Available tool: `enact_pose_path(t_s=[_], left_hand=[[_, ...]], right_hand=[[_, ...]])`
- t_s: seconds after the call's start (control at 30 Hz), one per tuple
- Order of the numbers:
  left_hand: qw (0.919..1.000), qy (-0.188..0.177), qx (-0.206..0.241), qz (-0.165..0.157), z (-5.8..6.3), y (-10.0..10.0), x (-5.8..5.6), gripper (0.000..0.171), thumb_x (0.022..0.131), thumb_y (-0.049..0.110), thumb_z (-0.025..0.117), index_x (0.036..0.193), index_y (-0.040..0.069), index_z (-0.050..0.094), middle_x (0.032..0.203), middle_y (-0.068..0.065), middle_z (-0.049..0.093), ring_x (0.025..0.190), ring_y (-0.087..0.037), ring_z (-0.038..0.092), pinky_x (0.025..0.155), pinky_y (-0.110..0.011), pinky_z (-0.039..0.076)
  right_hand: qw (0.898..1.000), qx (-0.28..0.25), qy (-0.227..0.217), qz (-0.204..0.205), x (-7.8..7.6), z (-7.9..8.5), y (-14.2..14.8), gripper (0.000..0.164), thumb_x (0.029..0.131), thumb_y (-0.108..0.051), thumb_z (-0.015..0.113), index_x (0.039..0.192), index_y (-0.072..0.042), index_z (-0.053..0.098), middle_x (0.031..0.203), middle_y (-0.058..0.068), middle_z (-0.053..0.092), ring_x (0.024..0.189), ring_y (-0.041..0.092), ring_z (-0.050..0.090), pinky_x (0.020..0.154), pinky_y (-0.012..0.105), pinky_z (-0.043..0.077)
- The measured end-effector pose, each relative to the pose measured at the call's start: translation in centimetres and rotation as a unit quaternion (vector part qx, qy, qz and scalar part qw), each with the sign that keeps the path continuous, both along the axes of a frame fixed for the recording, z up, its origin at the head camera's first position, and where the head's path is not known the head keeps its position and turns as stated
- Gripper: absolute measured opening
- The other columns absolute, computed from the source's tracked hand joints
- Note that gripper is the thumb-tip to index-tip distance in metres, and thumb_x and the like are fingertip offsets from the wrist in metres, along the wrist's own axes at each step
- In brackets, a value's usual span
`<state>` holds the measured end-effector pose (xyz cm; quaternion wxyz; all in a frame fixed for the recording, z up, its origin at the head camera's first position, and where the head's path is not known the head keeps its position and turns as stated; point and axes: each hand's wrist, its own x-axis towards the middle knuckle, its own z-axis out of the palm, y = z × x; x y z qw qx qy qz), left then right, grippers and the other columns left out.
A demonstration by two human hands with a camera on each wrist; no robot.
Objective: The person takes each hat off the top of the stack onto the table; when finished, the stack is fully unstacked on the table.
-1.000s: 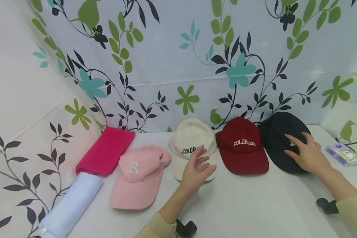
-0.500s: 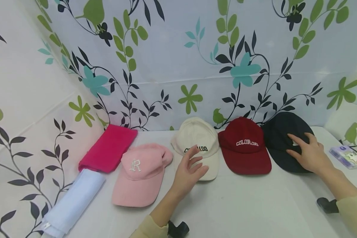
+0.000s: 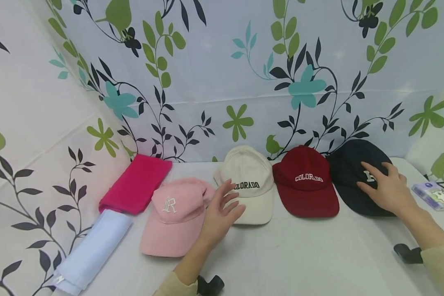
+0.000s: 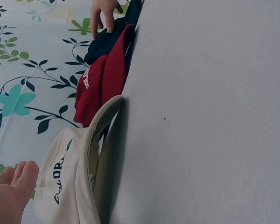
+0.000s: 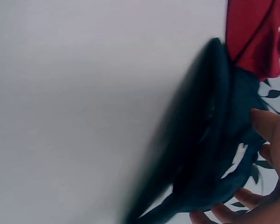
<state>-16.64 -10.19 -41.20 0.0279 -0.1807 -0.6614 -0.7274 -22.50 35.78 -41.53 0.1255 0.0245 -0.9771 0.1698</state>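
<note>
Several baseball caps lie in a row on the white cloth. My right hand is at the dark cap at the right end, thumb and fingers spread around its crown. In the right wrist view, the fingertips are close to the dark cap; whether they touch it I cannot tell. My left hand hovers between the pink cap and the cream cap, fingers loosely bent and holding nothing. Its fingers appear beside the cream cap in the left wrist view.
A dark red cap lies between the cream and dark ones. At the left are a folded pink-red cloth and a rolled light blue cloth. A small purple packet lies far right. Patterned fabric hangs behind.
My left hand has moved left, from over the cream cap toward the pink one. My right hand has shifted slightly right on the dark cap, uncovering more of its white emblem. The view has shifted slightly.
</note>
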Motion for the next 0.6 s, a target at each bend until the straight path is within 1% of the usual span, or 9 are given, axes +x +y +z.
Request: enact_pose_path(t_s=[0.17,0.37,0.5,0.6], left_hand=[[0.9998,0.013,0.000,0.012,0.1,-0.7,0.1,0.075,0.090,0.002,0.072,0.155,0.004,0.034,0.152,-0.026,0.036,0.135,-0.047,0.040,0.108,-0.039,0.042],[0.9988,0.033,-0.011,0.034,-0.2,-1.8,0.3,0.075,0.089,0.000,0.071,0.154,0.002,0.034,0.149,-0.027,0.038,0.134,-0.047,0.041,0.108,-0.041,0.042],[0.9968,0.047,-0.029,0.058,-0.3,-2.7,0.5,0.075,0.088,-0.002,0.072,0.153,0.001,0.035,0.147,-0.024,0.042,0.132,-0.043,0.044,0.108,-0.043,0.041],[0.9952,0.051,-0.038,0.074,-0.4,-3.4,0.7,0.074,0.088,-0.004,0.071,0.153,0.002,0.035,0.146,-0.020,0.045,0.132,-0.043,0.045,0.109,-0.045,0.040]], right_hand=[[1.000,-0.015,0.015,-0.002,-0.1,1.4,-1.6,0.071,0.098,-0.030,0.064,0.156,-0.006,0.030,0.146,0.046,0.016,0.122,0.076,0.022,0.083,0.086,0.030],[0.998,-0.033,0.047,0.032,-0.4,2.5,-4.5,0.070,0.097,-0.027,0.065,0.155,-0.005,0.033,0.145,0.044,0.020,0.125,0.073,0.022,0.090,0.085,0.026],[0.996,-0.044,0.055,0.054,-0.4,3.2,-6.7,0.070,0.096,-0.026,0.068,0.154,-0.004,0.035,0.146,0.042,0.023,0.125,0.070,0.025,0.086,0.086,0.029],[0.994,-0.061,0.059,0.071,-0.3,3.8,-8.4,0.072,0.095,-0.026,0.070,0.154,-0.004,0.036,0.146,0.040,0.025,0.127,0.066,0.026,0.086,0.084,0.032]])
